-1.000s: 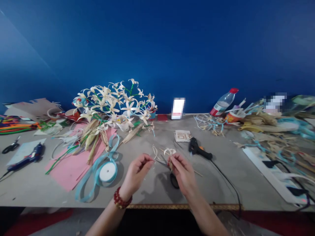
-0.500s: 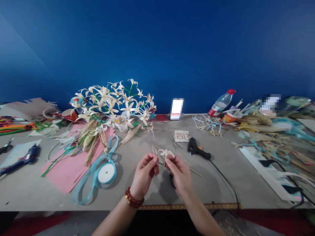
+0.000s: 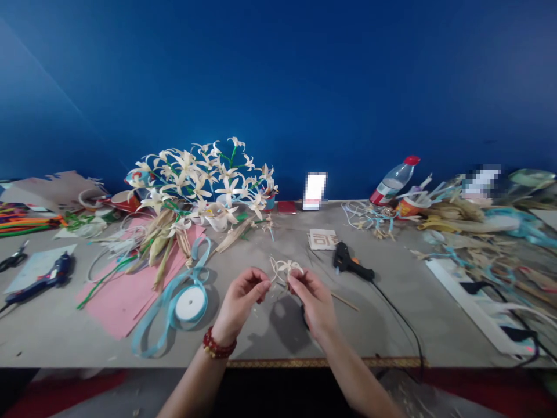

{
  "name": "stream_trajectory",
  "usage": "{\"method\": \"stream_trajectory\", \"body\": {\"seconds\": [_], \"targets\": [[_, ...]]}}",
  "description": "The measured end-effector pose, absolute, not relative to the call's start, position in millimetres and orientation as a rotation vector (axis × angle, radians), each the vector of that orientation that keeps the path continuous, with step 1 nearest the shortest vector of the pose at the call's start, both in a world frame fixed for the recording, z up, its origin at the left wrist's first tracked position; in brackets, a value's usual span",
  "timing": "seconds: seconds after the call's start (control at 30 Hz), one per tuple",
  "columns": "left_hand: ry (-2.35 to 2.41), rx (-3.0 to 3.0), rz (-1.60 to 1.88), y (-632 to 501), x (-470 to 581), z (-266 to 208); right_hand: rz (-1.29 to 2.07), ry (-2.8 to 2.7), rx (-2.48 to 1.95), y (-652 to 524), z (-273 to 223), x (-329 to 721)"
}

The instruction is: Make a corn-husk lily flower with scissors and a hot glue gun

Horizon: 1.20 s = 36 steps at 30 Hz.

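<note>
My right hand pinches a small pale flower made of dried, husk-like strips, with thin loops curling out to its left. My left hand is closed, thumb against the fingers, beside those loops. Its fingertips meet the end of one loop, but what they pinch is too small to make out. A thin stick lies on the table just right of my right hand. Beyond it rests a black glue gun with its cord running toward the front edge. Part of a dark object under my right hand is hidden.
White flowers on green stems stand at the back left. A blue ribbon spool lies beside pink paper. Far left is a blue glue gun. On the right are a power strip, a tilted bottle and dried husks.
My left hand has moved left, away from my right hand, opening a wider gap between them. My right hand keeps hold of the flower, shifted slightly left.
</note>
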<state>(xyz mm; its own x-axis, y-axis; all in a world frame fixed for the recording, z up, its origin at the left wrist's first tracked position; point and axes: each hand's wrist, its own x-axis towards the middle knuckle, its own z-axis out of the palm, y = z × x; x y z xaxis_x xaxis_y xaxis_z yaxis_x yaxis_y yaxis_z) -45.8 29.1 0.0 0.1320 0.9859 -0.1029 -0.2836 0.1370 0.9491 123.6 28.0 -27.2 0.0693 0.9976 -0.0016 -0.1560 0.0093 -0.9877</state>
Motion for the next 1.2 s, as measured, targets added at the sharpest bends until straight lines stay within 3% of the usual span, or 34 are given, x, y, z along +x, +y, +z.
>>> {"method": "stream_trajectory", "body": {"seconds": [0.37, 0.67, 0.87, 1.2], "targets": [[0.822, 0.669, 1.481, 24, -95, 15, 1.089, -1.59, -1.236, 85, -37, 112], [0.611, 0.555, 1.302, 24, -82, 24, 0.891, -1.771, -1.172, 95, -4, 104], [0.526, 0.553, 1.197, 27, -69, 23, 1.277, -1.698, -0.945, 66, 27, 104], [0.487, 0.59, 1.178, 20, -69, 26, 0.938, -1.479, -1.065, 60, 35, 123]]}}
